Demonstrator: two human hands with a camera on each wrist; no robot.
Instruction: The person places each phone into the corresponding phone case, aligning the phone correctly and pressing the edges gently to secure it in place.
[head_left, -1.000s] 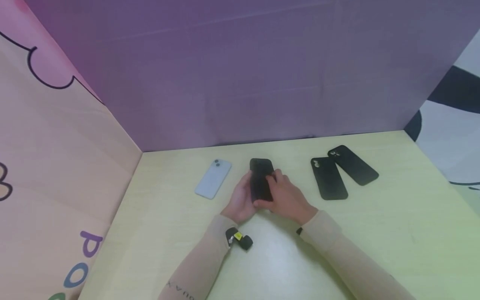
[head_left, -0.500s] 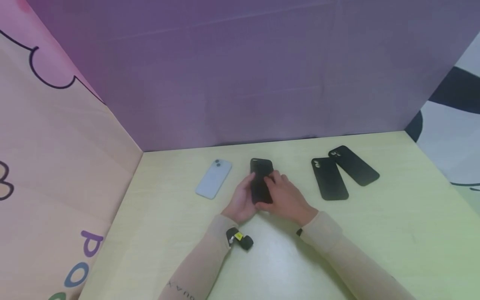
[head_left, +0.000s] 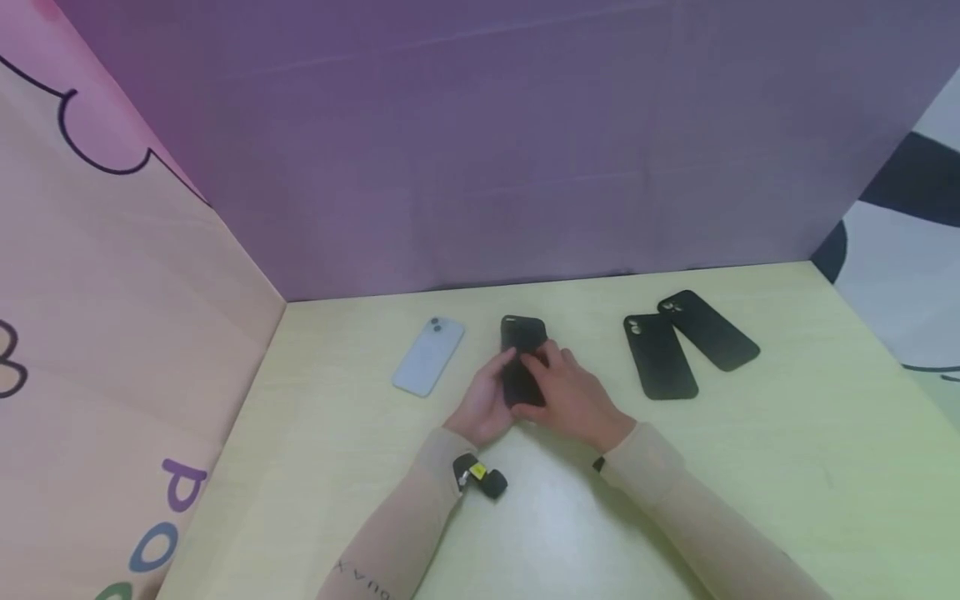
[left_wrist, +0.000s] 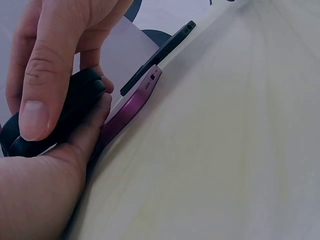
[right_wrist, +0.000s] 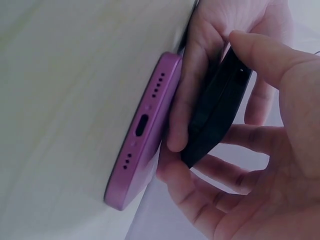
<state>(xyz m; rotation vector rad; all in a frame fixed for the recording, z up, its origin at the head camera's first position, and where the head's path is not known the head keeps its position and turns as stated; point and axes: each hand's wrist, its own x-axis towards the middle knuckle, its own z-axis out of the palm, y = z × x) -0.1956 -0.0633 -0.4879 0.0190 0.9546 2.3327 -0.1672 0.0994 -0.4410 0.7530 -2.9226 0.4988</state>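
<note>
A black phone case (head_left: 517,337), thick-edged in the wrist views, is held by both hands at the middle of the table. My left hand (head_left: 482,410) grips it from the left and below, thumb over its face. My right hand (head_left: 577,392) pinches it from the right, thumb at the near end and fingertips on its surface. Close under the left fingers, a pink phone (right_wrist: 145,127) lies low by the tabletop, its charging port facing the camera; the left wrist view shows that pink phone (left_wrist: 130,105) too. In the head view, hands and case hide it.
A pale blue phone (head_left: 429,357) lies back up to the left. On the right are two black phone cases, one (head_left: 660,357) touching the other (head_left: 712,333) near its camera cutout. A purple cloth wall (head_left: 450,167) borders the table's back edge.
The left thumb has slid a little inward over the case, and a right finger has shifted slightly left across it. The case stays in place; the other phones and cases have not moved.
</note>
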